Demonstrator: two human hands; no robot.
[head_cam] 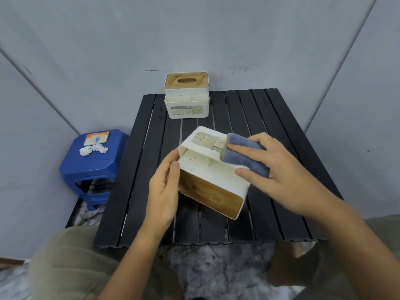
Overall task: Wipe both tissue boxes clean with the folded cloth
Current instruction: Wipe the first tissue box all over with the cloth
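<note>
Wiping now: right hand point(279, 169) pinches folded blue cloth point(242, 155) against tilted tissue box point(214, 169), held above slatted bench point(281, 213). Left hand point(164, 187) curls round left edge. Looks light, stiff, smooth plastic; brace walls. Second tissue box point(186, 100) upright at far edge.

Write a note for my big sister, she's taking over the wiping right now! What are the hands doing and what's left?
Left hand: holds the near tissue box by its left end, tipped on its side above the black slatted table.
Right hand: grips the folded blue cloth, pressed on the box's upper white side.
Second tissue box: upright at the table's far edge, untouched by either hand.
Done: near box is mid-wipe; how much is clean I cannot tell.
Left: finish this box, set it down, wipe the far one.
</note>
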